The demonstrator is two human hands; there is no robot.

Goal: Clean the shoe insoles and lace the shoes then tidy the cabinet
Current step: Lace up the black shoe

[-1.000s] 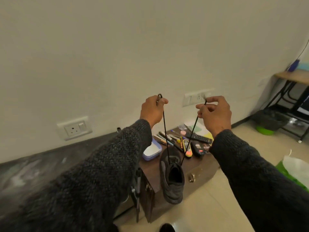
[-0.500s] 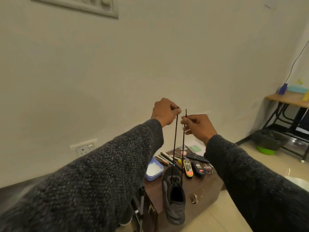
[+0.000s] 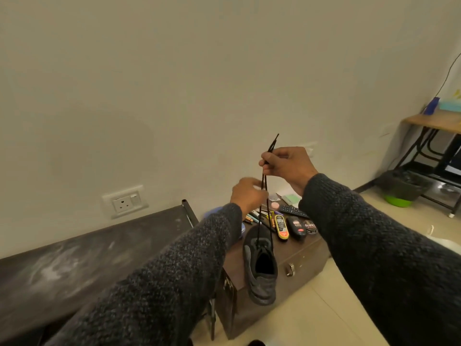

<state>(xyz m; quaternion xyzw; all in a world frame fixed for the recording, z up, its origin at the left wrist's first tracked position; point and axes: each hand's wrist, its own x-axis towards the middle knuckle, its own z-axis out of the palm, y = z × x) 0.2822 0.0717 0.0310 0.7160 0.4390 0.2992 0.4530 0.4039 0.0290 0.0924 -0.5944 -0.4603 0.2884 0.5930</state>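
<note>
Both lace [image 3: 263, 193] ends pinched together in the right hand [image 3: 287, 166], tips poking above its fingers. I can't tell whether the blurred left hand [image 3: 247, 193], just below beside the strands, grips anything. Black shoe [image 3: 260, 263] sits on the brown cabinet [image 3: 299, 260], laces running up taut.

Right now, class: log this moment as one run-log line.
step: lacing | right hand: pinches both lace ends | left hand: blurred, beside laces | shoe: on cabinet
</note>
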